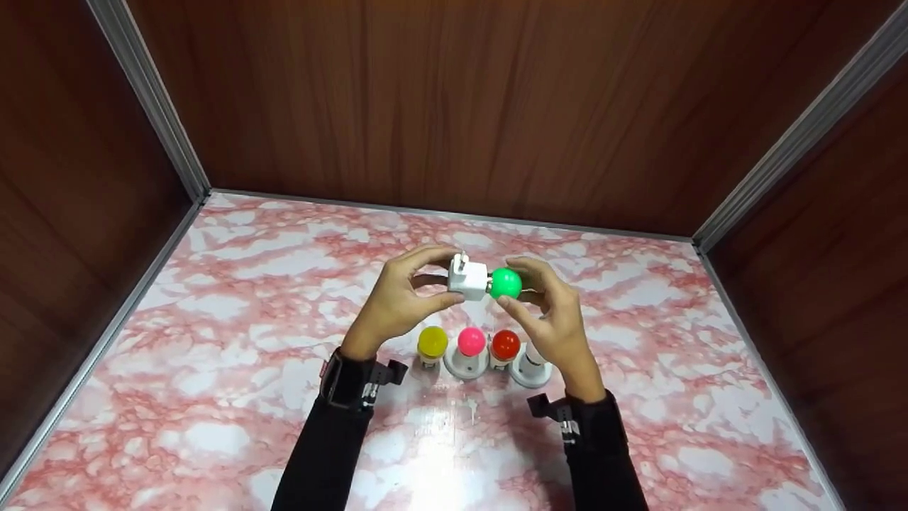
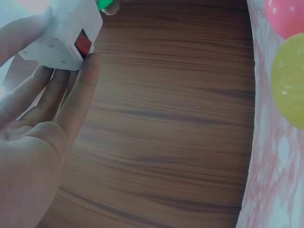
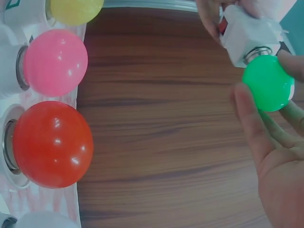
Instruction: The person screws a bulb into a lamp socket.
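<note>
My left hand [image 1: 403, 295] grips a white plug-in bulb socket [image 1: 468, 277] in the air, its plug pins pointing up and away. A red switch [image 2: 83, 43] shows on the socket's side in the left wrist view. With my right hand [image 1: 551, 312] I hold a green light bulb [image 1: 506, 283] by its round glass, fingers and thumb around it. The bulb's metal base [image 3: 258, 53] sits at the socket's mouth, with some of the metal showing between socket and glass. Both hands are above the table, beyond the row of other bulbs.
On the marbled pink table [image 1: 234, 383] stand a yellow bulb [image 1: 433, 341], a pink bulb [image 1: 472, 341] and a red bulb [image 1: 505, 345], each in a white holder. Beside them, a white round base [image 1: 530, 372] is partly behind my right hand. Brown wood-look panels [image 1: 440, 106] enclose the table.
</note>
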`<state>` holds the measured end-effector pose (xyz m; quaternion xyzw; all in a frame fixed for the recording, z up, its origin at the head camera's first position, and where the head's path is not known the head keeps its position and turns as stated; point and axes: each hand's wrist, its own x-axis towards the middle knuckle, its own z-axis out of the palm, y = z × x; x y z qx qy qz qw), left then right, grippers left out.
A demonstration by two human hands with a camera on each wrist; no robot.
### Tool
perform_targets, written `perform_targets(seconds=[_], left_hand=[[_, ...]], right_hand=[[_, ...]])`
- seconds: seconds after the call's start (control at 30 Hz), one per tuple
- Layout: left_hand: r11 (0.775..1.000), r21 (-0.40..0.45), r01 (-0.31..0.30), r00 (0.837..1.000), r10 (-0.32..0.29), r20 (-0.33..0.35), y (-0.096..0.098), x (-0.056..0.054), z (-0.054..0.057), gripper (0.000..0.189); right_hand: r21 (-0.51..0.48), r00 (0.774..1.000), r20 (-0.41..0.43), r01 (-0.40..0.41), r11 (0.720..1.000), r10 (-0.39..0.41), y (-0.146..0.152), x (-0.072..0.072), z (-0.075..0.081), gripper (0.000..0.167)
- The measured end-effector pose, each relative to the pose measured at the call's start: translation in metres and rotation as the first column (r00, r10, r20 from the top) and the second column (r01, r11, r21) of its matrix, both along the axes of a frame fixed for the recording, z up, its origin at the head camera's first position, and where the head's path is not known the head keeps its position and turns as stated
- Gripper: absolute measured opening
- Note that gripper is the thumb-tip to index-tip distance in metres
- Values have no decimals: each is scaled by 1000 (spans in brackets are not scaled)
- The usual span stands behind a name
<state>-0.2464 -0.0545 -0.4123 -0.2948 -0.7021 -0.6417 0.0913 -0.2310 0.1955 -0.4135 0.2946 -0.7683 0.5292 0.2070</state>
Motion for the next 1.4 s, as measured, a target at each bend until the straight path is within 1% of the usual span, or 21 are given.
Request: perform_targets(seconds=[0.17,0.23,0.33,0.43,0.57,0.63,0.7,0.77,0.83,0.93,1.03,1.13,1.27,1.33,1.4], left_hand=[[1000,2,-14,998,14,63,0,-3,-4,55],[1000,7,-16,996,16,91,0,-5,-6,55],[1000,21,-17,992,15,125,0,-6,-7,54],[999,40,-10,989,4,148,-1,-6,-7,53],[999,39,1,987,-7,158,-2,-7,-8,51],[999,35,5,988,-11,156,-2,-8,-9,51],[999,44,10,987,-16,158,-1,-8,-9,51],[998,57,14,985,-24,171,-1,-8,-9,50],[997,75,19,982,-33,187,0,-8,-9,51],[996,91,20,979,-38,201,1,-8,-9,48],[997,72,13,982,-27,187,1,-9,-9,40],[999,47,7,986,-14,164,2,-8,-8,38],[1000,24,-4,991,1,136,3,-6,-5,56],[1000,13,-14,992,13,124,4,-5,-4,63],[1000,13,-20,992,18,121,4,-4,-3,64]], right_hand=[[64,999,33,29,997,-32,-1,-1,2,43],[80,998,52,20,997,-24,-1,0,2,46],[111,997,78,15,994,-24,-1,1,3,55],[150,996,79,29,988,-41,0,3,3,61],[176,999,21,42,984,-46,1,4,4,55],[164,999,-27,30,986,-26,1,4,3,54],[157,996,-94,20,987,-5,2,4,3,53],[160,985,-175,25,987,3,3,3,2,51],[173,968,-252,40,984,5,3,1,1,46],[190,943,-332,66,980,1,2,0,0,41],[179,937,-349,67,982,-1,1,-1,0,42],[138,946,-324,41,990,6,0,-1,0,44],[86,958,-288,11,996,14,-1,-2,0,47],[82,959,-283,21,996,3,-1,-2,0,46],[79,959,-283,43,996,-19,-2,-2,0,45]])
